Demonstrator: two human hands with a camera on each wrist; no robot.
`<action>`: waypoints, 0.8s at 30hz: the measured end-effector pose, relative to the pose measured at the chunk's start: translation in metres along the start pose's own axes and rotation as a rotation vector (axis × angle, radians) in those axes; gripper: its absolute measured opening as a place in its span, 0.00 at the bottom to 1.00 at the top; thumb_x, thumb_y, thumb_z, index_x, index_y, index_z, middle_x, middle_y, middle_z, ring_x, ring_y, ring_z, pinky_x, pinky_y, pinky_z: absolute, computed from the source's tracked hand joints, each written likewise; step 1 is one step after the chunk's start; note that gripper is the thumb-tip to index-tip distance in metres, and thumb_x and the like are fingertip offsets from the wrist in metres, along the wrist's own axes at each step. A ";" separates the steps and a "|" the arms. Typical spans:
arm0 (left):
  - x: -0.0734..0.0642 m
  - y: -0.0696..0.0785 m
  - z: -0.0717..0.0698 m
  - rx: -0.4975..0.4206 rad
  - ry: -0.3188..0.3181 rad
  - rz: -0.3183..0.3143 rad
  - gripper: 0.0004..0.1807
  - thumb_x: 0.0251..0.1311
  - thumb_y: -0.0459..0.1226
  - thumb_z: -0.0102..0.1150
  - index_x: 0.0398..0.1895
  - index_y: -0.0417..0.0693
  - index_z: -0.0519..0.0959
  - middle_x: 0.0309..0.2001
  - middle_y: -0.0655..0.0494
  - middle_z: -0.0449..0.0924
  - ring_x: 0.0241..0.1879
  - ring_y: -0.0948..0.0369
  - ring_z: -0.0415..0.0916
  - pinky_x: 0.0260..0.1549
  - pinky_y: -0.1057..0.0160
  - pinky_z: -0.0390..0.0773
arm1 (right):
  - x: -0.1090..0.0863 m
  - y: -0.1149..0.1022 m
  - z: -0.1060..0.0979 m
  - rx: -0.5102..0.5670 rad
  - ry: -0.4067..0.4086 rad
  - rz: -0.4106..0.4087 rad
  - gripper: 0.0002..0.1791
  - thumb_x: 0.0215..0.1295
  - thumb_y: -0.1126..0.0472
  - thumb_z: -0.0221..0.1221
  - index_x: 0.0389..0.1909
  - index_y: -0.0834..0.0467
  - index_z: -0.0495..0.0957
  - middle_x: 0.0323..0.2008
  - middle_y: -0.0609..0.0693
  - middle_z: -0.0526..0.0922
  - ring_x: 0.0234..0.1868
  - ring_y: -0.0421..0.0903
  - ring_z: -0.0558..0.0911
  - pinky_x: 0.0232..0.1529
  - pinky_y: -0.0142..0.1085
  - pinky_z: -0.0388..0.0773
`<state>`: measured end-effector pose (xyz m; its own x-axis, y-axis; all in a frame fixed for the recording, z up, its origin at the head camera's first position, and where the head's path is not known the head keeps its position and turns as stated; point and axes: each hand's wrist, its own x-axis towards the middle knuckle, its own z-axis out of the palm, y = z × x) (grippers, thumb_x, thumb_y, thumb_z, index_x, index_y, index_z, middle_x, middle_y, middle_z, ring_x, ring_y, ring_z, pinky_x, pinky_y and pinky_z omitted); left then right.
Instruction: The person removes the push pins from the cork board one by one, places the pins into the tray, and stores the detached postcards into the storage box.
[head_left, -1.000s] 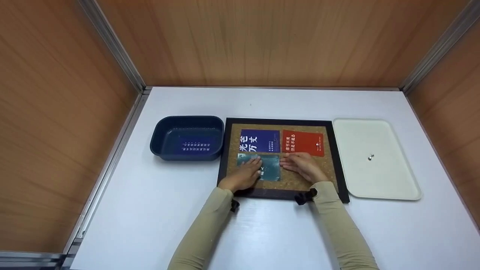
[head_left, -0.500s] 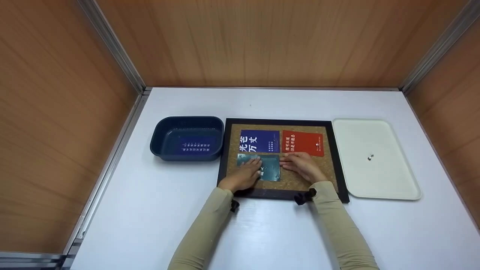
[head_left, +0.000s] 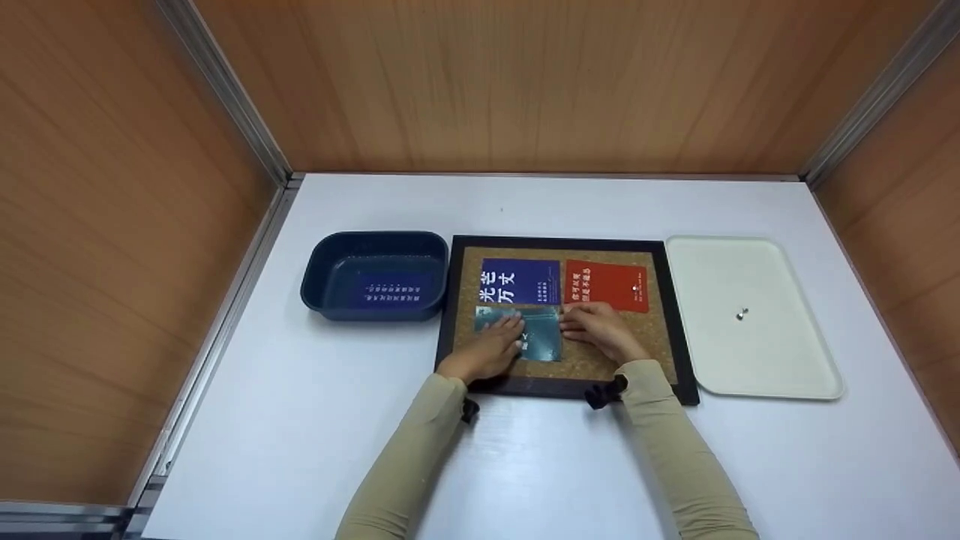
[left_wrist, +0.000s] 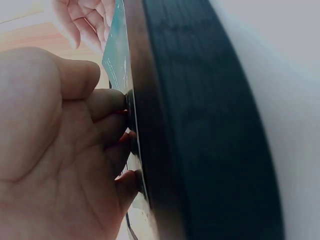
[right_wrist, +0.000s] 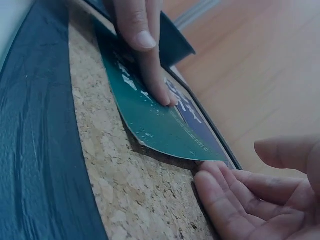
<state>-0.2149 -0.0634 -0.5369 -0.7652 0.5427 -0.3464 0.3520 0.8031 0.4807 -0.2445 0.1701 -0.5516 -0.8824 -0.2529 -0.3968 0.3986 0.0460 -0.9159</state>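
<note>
My left hand (head_left: 487,351) lies over a teal card (head_left: 545,343), its extended fingertips pressing the card onto a black-framed corkboard (head_left: 577,369). My right hand (head_left: 602,331) is at the card's right side, where its fingertips touch the far corner. In the right wrist view the thumb stands away from the fingers, and the near edge of the teal card curls a little off the cork. Above it on the board are a purple card (head_left: 521,282) with white characters and a red card (head_left: 609,285). A small bright spot shows on the red card.
Left of the board stands a dark blue basin (head_left: 322,296) with a purple card (head_left: 394,291) inside. On the right, a white tray (head_left: 757,360) carries a couple of tiny metallic pieces (head_left: 741,315), too small to identify. Wood-grain panels (head_left: 540,90) enclose the white table (head_left: 525,465).
My right hand has shifted slightly left and away from me along the card's edge. My left hand stays in place on the card.
</note>
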 end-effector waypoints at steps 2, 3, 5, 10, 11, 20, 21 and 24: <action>0.000 0.000 0.000 -0.002 0.001 0.002 0.29 0.77 0.45 0.29 0.76 0.46 0.49 0.78 0.54 0.41 0.77 0.56 0.37 0.75 0.53 0.42 | 0.000 0.000 0.002 -0.025 0.007 0.005 0.22 0.72 0.64 0.49 0.61 0.74 0.67 0.39 0.54 0.81 0.38 0.41 0.83 0.44 0.32 0.83; 0.000 0.000 0.000 0.000 0.002 0.002 0.29 0.77 0.45 0.29 0.76 0.46 0.49 0.78 0.54 0.41 0.77 0.56 0.37 0.75 0.53 0.42 | 0.001 -0.001 0.002 -0.039 0.004 0.004 0.23 0.72 0.63 0.49 0.62 0.73 0.67 0.40 0.55 0.81 0.38 0.41 0.83 0.43 0.32 0.84; 0.000 0.000 0.000 0.004 0.003 0.003 0.28 0.77 0.45 0.30 0.76 0.46 0.49 0.78 0.54 0.41 0.77 0.56 0.37 0.75 0.52 0.43 | 0.001 -0.001 0.004 -0.065 -0.003 0.002 0.24 0.73 0.62 0.49 0.63 0.72 0.66 0.42 0.56 0.80 0.38 0.41 0.84 0.42 0.33 0.84; 0.001 0.000 0.000 0.014 0.004 0.001 0.28 0.77 0.45 0.30 0.76 0.47 0.49 0.78 0.55 0.41 0.77 0.56 0.37 0.75 0.53 0.43 | 0.002 -0.002 0.011 -0.117 -0.007 -0.002 0.25 0.73 0.60 0.50 0.66 0.69 0.64 0.41 0.57 0.81 0.33 0.41 0.84 0.35 0.32 0.85; 0.001 0.000 0.000 0.014 0.003 0.000 0.28 0.77 0.45 0.29 0.76 0.47 0.49 0.78 0.55 0.41 0.77 0.56 0.37 0.75 0.53 0.43 | 0.002 -0.002 0.012 -0.124 0.005 -0.001 0.25 0.72 0.60 0.50 0.65 0.69 0.65 0.40 0.57 0.81 0.31 0.41 0.84 0.33 0.31 0.84; 0.001 0.000 0.000 0.010 -0.006 -0.004 0.28 0.77 0.45 0.29 0.76 0.48 0.48 0.78 0.55 0.40 0.77 0.57 0.37 0.75 0.53 0.42 | 0.001 -0.002 0.019 -0.267 0.064 -0.029 0.19 0.65 0.64 0.58 0.52 0.72 0.70 0.35 0.52 0.77 0.28 0.40 0.80 0.28 0.31 0.83; 0.001 0.000 0.000 0.012 -0.006 -0.005 0.28 0.77 0.45 0.29 0.76 0.48 0.48 0.78 0.55 0.40 0.77 0.57 0.36 0.75 0.53 0.42 | 0.001 -0.002 0.020 -0.275 0.067 -0.033 0.17 0.64 0.64 0.59 0.49 0.71 0.71 0.34 0.51 0.77 0.27 0.40 0.80 0.28 0.31 0.82; 0.000 0.000 -0.001 0.015 0.001 -0.004 0.28 0.77 0.45 0.29 0.76 0.48 0.48 0.78 0.55 0.40 0.77 0.57 0.37 0.75 0.54 0.42 | 0.002 -0.001 0.020 -0.294 0.074 -0.045 0.15 0.62 0.65 0.61 0.45 0.69 0.71 0.31 0.50 0.76 0.25 0.40 0.79 0.27 0.30 0.82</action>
<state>-0.2153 -0.0631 -0.5365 -0.7669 0.5394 -0.3477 0.3571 0.8088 0.4672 -0.2415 0.1499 -0.5507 -0.9176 -0.1905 -0.3489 0.2790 0.3164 -0.9067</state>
